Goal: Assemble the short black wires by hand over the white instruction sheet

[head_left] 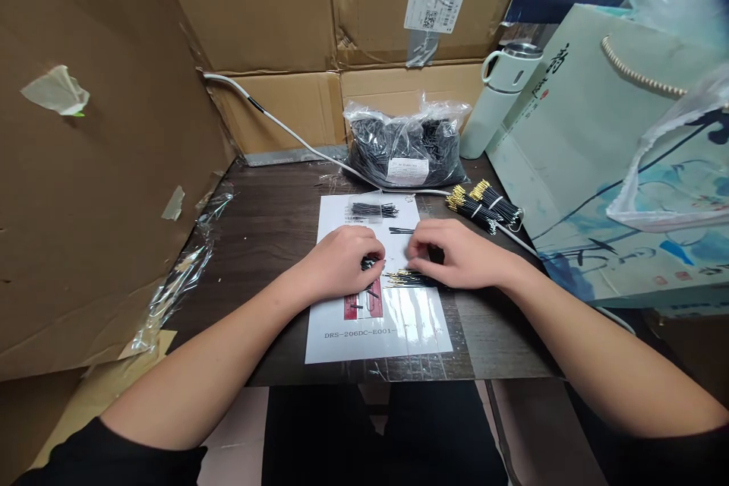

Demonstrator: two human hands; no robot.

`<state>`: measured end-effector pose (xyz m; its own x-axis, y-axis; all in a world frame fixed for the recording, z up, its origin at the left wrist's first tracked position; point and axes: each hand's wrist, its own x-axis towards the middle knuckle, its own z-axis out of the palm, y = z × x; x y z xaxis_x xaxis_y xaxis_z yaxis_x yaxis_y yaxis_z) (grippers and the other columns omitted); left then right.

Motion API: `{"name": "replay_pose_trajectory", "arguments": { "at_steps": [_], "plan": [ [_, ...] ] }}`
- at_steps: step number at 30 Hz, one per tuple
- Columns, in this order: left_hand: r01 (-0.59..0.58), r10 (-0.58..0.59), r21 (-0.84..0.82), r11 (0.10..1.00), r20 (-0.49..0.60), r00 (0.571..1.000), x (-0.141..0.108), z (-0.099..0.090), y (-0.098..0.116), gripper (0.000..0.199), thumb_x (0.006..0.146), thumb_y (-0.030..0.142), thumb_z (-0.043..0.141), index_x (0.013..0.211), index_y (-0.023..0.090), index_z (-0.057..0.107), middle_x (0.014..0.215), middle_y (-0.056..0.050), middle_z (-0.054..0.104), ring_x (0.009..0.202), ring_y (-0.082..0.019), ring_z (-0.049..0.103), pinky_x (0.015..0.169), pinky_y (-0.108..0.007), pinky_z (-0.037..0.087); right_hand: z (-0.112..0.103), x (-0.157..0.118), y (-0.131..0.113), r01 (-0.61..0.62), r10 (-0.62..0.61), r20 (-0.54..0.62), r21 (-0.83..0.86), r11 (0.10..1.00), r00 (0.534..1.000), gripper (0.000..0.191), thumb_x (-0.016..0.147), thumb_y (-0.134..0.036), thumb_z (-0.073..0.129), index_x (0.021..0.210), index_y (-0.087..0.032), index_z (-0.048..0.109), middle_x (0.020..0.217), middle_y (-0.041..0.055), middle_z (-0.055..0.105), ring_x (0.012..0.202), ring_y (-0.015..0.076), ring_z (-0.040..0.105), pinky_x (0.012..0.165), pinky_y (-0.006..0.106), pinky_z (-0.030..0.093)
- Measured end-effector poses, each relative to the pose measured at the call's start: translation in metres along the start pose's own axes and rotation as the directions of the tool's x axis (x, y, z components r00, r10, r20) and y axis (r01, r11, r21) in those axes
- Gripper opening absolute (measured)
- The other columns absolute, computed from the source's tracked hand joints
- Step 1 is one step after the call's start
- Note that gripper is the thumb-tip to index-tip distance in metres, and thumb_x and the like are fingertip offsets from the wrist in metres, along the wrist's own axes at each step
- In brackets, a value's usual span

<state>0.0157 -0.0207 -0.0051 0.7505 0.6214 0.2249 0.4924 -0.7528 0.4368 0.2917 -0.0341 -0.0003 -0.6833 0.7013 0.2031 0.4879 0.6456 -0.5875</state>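
Note:
My left hand (346, 262) is curled above the printed sheet (330, 353), thumb and fingers closed around small black tube pieces (367, 263). A few more black pieces (357, 307) lie below it on the red printed patch. Across from it, my right hand (449, 252) has its fingers bent in towards the thumb; whatever the fingertips hold is too small to make out. Under the right hand lies a bunch of black wires with gold tips (403, 278). A few dark pieces (402, 231) rest beside its fingers. Beyond both hands is a small clear tray (364, 209) with thin black pieces.
Two tied bundles of gold-tipped wires (484, 205) lie at right. Behind are a clear bag of black pieces (405, 148), a white cable (296, 138) and a pale flask (497, 102). A paper gift bag (592, 167) and cardboard walls (273, 7) enclose the dark table (267, 220).

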Motion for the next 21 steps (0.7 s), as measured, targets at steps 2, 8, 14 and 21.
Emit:
{"name": "replay_pose_trajectory", "arguments": {
  "at_steps": [2,8,14,21],
  "plan": [
    [0.008,-0.008,0.003,1.000,-0.004,1.000,0.0001,0.0005,0.0002,0.014,0.097,0.017,0.068,0.090,0.020,0.080,0.086,-0.005,0.074,0.083,-0.023,0.069,0.083,-0.038,0.055,-0.0027,-0.0018,-0.0068,0.000,0.000,0.100,0.000,1.000,0.995,0.008,0.097,-0.015,0.072,0.093,-0.022,0.071,0.091,0.0034,0.072,0.081,0.0216,0.065,0.077,0.036,0.050],
    [0.019,-0.019,-0.003,1.000,-0.001,1.000,0.0003,0.0018,0.0018,0.012,0.098,0.017,0.068,0.092,0.019,0.079,0.091,-0.005,0.074,0.088,-0.023,0.070,0.086,-0.038,0.055,0.0019,-0.0016,-0.0066,-0.020,0.028,0.176,-0.046,0.999,0.984,0.013,0.099,-0.009,0.066,0.094,-0.021,0.068,0.092,0.0048,0.072,0.084,0.0227,0.066,0.081,0.036,0.050],
    [-0.033,0.026,0.202,0.979,0.034,0.999,-0.0002,0.0035,0.0018,0.014,0.101,0.017,0.064,0.094,0.015,0.076,0.092,-0.007,0.073,0.088,-0.024,0.069,0.086,-0.040,0.051,0.0031,-0.0018,-0.0072,-0.045,0.050,0.185,-0.032,0.998,0.981,0.012,0.102,-0.010,0.064,0.096,-0.019,0.069,0.094,0.0060,0.072,0.086,0.0223,0.064,0.083,0.036,0.048],
    [-0.075,0.078,0.261,0.962,0.002,0.997,-0.0003,0.0073,-0.0015,0.018,0.098,0.015,0.062,0.085,0.016,0.074,0.083,-0.004,0.073,0.083,-0.023,0.069,0.081,-0.040,0.046,0.0051,-0.0012,-0.0076,-0.025,0.029,0.166,-0.021,0.999,0.986,0.011,0.101,-0.010,0.063,0.095,-0.019,0.067,0.092,0.0063,0.070,0.084,0.0223,0.063,0.082,0.036,0.047]
  ]
}}
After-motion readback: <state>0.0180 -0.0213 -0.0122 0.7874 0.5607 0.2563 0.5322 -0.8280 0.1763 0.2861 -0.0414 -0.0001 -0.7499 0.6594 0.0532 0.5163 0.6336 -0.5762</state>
